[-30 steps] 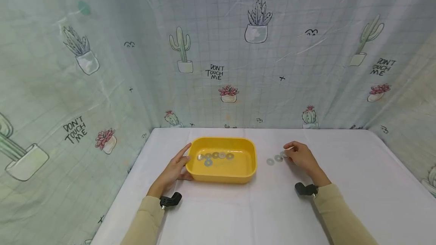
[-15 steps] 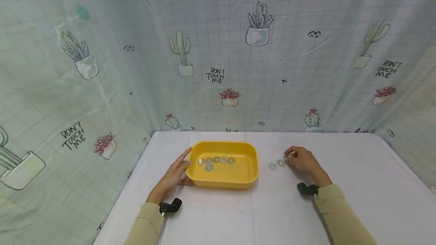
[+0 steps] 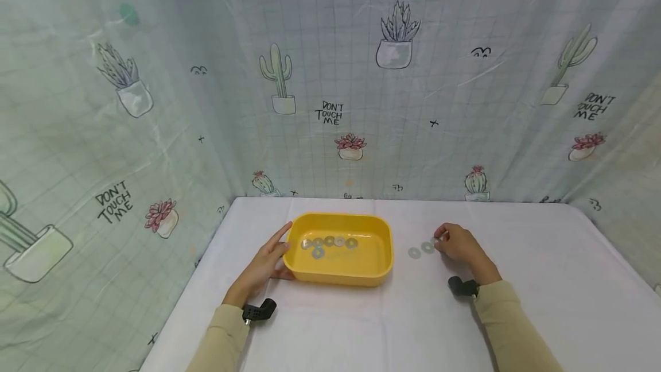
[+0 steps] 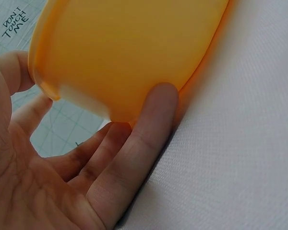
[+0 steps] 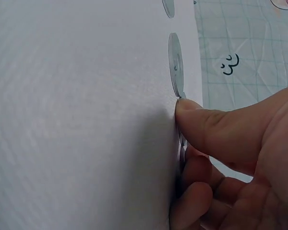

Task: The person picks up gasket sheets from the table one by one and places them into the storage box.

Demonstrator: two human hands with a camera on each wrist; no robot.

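In the head view, a yellow plastic tray [image 3: 338,275] lies on the white table with several flat grey washers [image 3: 329,241] inside. My left hand [image 3: 261,268] grips the tray's left end, its fingers spread around the rim and outer wall; the left wrist view shows a fingertip [image 4: 163,96] against the wall. To the tray's right, my right hand [image 3: 462,247] pinches a washer [image 5: 182,136] at the table surface, the thumb on its edge, much of it hidden by fingers. Two more washers, one nearer [image 3: 427,247] and one farther left [image 3: 415,253], lie in a row beside that hand.
A white cloth [image 3: 341,326] covers the table. Behind and at the sides hangs a pale green curtain [image 3: 335,73] printed with cactus drawings. Each wrist wears a black camera, on the left [image 3: 260,310] and on the right [image 3: 461,286].
The head view has shifted slightly. The right fingers have drawn closer together on the washer at the right end of the row. The left hand and tray have stayed in place.
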